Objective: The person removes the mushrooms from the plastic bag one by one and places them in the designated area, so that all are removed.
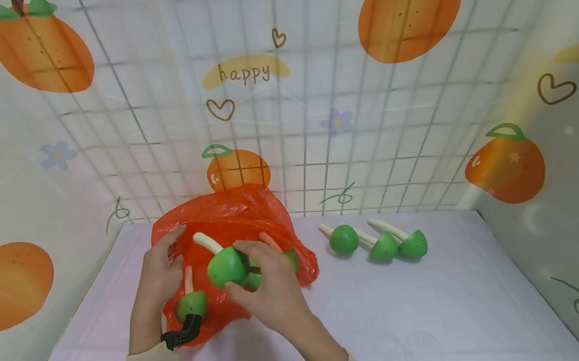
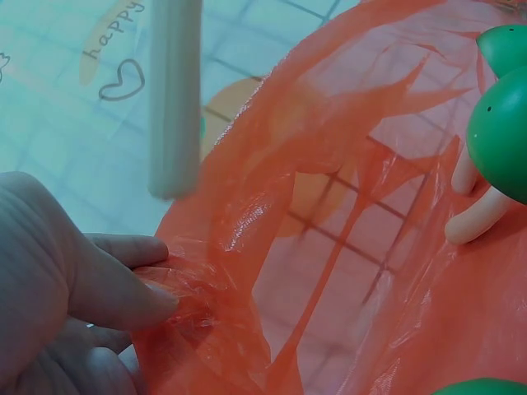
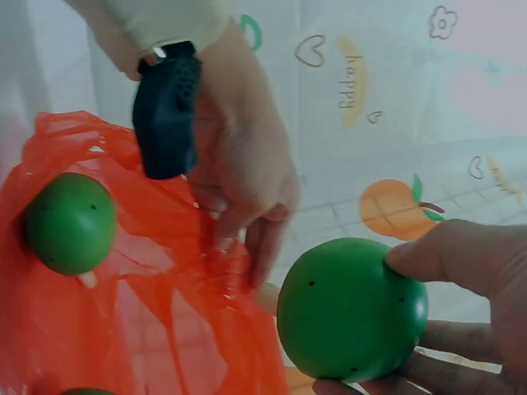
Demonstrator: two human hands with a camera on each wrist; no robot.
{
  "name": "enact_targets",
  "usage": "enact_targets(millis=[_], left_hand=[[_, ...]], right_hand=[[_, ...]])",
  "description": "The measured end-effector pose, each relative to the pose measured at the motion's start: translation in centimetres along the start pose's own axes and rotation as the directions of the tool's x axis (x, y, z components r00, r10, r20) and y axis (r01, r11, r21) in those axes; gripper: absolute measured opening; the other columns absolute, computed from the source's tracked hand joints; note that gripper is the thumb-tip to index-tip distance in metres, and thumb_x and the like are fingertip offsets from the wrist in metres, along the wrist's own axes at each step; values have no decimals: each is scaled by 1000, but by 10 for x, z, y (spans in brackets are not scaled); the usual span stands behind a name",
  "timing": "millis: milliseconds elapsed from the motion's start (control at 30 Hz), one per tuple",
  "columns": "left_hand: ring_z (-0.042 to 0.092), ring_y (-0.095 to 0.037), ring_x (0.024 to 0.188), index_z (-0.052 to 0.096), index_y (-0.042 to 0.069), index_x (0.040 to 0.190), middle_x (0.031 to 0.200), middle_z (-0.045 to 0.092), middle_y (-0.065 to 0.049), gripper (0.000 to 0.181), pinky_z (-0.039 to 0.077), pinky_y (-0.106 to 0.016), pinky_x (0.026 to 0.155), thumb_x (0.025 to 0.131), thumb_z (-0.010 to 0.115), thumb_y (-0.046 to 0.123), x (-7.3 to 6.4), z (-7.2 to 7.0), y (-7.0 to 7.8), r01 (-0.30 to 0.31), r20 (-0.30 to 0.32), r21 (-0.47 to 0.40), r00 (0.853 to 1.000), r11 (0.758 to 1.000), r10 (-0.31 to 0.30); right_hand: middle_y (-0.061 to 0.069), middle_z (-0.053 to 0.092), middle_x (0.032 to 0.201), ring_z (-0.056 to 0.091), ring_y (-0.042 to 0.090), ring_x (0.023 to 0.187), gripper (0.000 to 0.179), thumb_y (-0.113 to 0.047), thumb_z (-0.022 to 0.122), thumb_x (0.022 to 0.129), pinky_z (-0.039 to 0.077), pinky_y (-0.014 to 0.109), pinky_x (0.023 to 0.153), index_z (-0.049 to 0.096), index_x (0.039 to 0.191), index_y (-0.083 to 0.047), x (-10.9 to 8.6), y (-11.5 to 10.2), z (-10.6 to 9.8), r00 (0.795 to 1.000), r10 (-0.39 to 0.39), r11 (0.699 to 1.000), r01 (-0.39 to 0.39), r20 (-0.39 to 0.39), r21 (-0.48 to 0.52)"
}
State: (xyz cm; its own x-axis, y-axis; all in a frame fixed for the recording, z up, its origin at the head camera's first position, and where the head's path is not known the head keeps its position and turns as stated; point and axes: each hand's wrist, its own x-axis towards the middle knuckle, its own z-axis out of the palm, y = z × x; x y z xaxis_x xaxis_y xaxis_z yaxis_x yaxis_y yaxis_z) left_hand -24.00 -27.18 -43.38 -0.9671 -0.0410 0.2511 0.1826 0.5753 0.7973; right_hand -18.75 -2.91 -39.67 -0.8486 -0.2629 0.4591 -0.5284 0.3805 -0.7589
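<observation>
My right hand (image 1: 279,289) grips a green toy mushroom (image 1: 223,268) by its rounded cap, over the red plastic bag (image 1: 224,207). Its pale stem (image 2: 175,99) points toward the bag's left edge in the left wrist view. Thumb and fingers of my left hand (image 1: 158,274) pinch that edge of the bag, crumpling the thin film. Another green-capped mushroom (image 1: 191,304) lies on the bag at the left, beside my left wrist. More green mushrooms (image 2: 502,136) lie on the bag's right part, partly hidden by my right hand in the head view.
To the right of the bag, three green mushrooms lie on the white table (image 1: 438,311): a left one (image 1: 344,239), a middle one (image 1: 384,247) and a right one (image 1: 414,245). A wire grid behind a printed curtain (image 1: 304,115) stands along the back.
</observation>
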Motion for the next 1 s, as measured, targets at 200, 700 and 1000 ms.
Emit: enact_targets(millis=[200,700,1000], left_hand=[[46,-46,144,45,2,158,160,45,-22,63,42,-57,113,97,49,-16,0,0,2,20,9,-4,1000,1000,-20],[47,-46,143,45,2,158,159,46,-23,64,43,-58,111,97,50,-17,0,1,-1,-6,4,18,1000,1000,6],[48,-46,143,46,2,157,158,47,-23,64,44,-57,112,97,49,-17,0,0,-1,-6,-1,17,1000,1000,6]], right_hand=[[3,71,127,69,17,111,58,-9,89,82,63,29,82,67,136,-5,1,1,-15,996,-25,999,28,-83,30],[14,69,131,68,30,117,59,1,88,81,64,46,84,66,136,3,12,27,-59,973,-12,998,28,-229,65],[16,70,131,65,33,121,57,-1,88,81,64,45,85,67,134,3,16,52,-78,952,61,997,-46,-299,57]])
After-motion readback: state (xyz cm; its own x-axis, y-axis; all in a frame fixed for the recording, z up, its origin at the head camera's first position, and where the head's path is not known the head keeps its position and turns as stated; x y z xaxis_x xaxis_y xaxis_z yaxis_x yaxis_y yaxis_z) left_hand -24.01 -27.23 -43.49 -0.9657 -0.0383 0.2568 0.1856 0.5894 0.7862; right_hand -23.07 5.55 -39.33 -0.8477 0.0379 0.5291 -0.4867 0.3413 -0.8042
